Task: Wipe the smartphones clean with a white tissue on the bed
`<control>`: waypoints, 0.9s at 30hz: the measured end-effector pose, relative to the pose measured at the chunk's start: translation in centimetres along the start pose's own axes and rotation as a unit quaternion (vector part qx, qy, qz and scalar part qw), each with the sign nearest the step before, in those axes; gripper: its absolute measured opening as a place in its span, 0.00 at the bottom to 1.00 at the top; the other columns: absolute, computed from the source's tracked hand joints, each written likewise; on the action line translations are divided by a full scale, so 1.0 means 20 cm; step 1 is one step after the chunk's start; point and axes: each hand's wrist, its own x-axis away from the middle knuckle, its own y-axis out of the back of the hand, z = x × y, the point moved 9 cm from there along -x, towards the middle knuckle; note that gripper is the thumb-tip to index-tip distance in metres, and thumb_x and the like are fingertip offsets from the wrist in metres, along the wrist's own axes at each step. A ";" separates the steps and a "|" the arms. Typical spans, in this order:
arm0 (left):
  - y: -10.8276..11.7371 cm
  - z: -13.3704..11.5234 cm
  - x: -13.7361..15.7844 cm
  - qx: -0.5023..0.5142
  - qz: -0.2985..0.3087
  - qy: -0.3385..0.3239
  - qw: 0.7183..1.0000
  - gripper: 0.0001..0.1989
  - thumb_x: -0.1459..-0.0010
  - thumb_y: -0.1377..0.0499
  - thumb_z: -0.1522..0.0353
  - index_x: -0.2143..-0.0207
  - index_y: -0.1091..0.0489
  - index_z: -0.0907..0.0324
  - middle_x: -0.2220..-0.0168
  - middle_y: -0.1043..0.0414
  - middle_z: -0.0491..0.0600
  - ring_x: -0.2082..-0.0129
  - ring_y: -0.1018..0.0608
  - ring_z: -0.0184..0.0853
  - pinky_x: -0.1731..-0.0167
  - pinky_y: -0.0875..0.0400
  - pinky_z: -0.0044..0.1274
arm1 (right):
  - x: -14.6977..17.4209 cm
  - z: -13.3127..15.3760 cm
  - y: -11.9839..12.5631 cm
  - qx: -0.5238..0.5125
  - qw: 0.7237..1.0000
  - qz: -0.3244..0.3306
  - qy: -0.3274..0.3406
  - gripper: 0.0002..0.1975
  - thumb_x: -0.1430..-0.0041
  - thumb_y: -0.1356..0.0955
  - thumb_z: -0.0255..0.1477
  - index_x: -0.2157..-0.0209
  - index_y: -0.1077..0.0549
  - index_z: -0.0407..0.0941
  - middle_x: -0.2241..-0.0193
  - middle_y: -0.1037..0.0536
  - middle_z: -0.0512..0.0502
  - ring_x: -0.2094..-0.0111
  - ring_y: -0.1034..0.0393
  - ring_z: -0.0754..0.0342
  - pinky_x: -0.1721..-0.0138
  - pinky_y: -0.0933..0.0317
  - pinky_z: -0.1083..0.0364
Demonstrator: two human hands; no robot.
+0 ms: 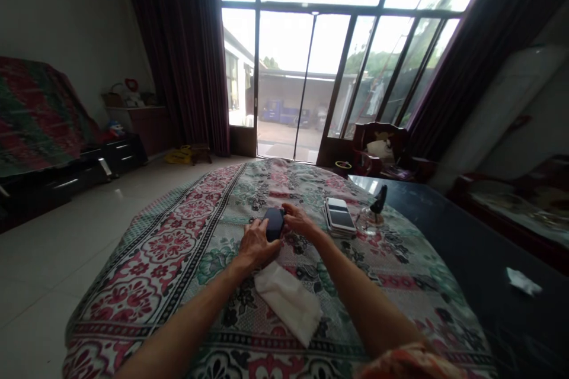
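Between my two hands is a dark, flat, rounded-rectangle object that looks like a phone (pixel 275 224), held just over the patterned tablecloth (pixel 178 243). My left hand (pixel 258 243) grips its near left side, the thumb along the lower edge and the fingers on its face. At the upper right edge, my right hand (pixel 297 219) is closed around the corner, its fingertips partly hidden. A crumpled white cloth or tissue (pixel 288 302) lies on the tablecloth below my hands. To the right sits a stack of flat white-and-dark devices (pixel 340 217).
A clear glass dish (pixel 370 222) with a black object (pixel 379 200) in it stands right of the stack. Beyond the tablecloth's right edge is a dark tabletop (pixel 444 249) with a crumpled white tissue (pixel 523 282). Glass doors and a wooden chair (pixel 382 148) are ahead.
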 end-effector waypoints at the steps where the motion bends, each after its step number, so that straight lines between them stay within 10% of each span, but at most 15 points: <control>1: -0.02 -0.01 0.01 0.001 -0.001 0.005 1.000 0.34 0.50 0.38 0.58 0.43 0.33 0.65 0.47 0.29 0.60 0.48 0.28 0.50 0.47 0.36 0.32 | 0.03 0.01 0.01 -0.003 1.000 -0.002 0.012 0.27 0.50 0.37 0.19 0.46 0.29 0.42 0.52 0.22 0.43 0.59 0.26 0.54 0.59 0.32 0.58; 10: 0.01 0.10 -0.09 0.132 0.004 0.079 0.988 0.27 0.43 0.40 0.63 0.41 0.33 0.62 0.50 0.24 0.58 0.51 0.23 0.44 0.53 0.31 0.27 | 0.37 0.10 0.09 0.029 0.991 0.059 0.115 0.12 0.45 0.37 0.24 0.67 0.21 0.42 0.70 0.20 0.47 0.68 0.27 0.54 0.63 0.34 0.56; 19: -0.07 0.33 -0.19 0.262 -0.001 0.135 0.956 0.18 0.39 0.47 0.71 0.47 0.29 0.60 0.56 0.20 0.50 0.72 0.17 0.29 0.72 0.28 0.16 | 0.78 0.38 -0.23 0.198 0.919 0.262 0.217 0.24 0.54 0.24 0.34 0.53 0.25 0.45 0.55 0.26 0.40 0.57 0.31 0.48 0.54 0.35 0.51; 27: -0.09 0.37 -0.18 0.307 -0.039 0.129 0.942 0.17 0.41 0.45 0.70 0.50 0.27 0.60 0.67 0.19 0.47 0.72 0.17 0.31 0.70 0.25 0.19 | 0.74 0.32 -0.32 0.222 0.930 0.197 0.215 0.13 0.47 0.34 0.19 0.61 0.24 0.45 0.59 0.27 0.43 0.59 0.32 0.51 0.55 0.37 0.53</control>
